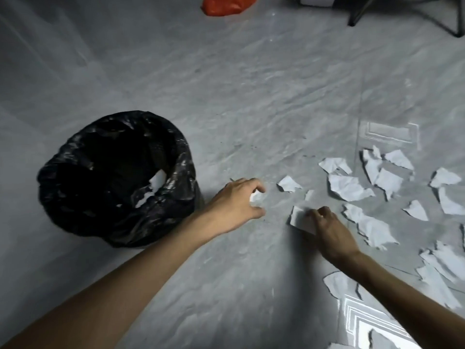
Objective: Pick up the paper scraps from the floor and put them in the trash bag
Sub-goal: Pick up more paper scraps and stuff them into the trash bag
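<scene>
A bin lined with a black trash bag (75,152) stands on the grey floor at the left, with white paper scraps (157,181) lying inside it. My left hand (236,202) is just right of the bin, fingers curled around a small white scrap (255,196). My right hand (332,235) rests low on the floor, its fingers pinching a folded white scrap (299,219). Several more torn paper scraps (348,187) lie scattered over the floor to the right.
An orange plastic bag (224,5) lies at the top centre. Dark metal legs of a stand or chair (359,13) are at the top right. White patterned tile lines (364,321) show at the lower right. More scraps (440,270) lie along the right edge.
</scene>
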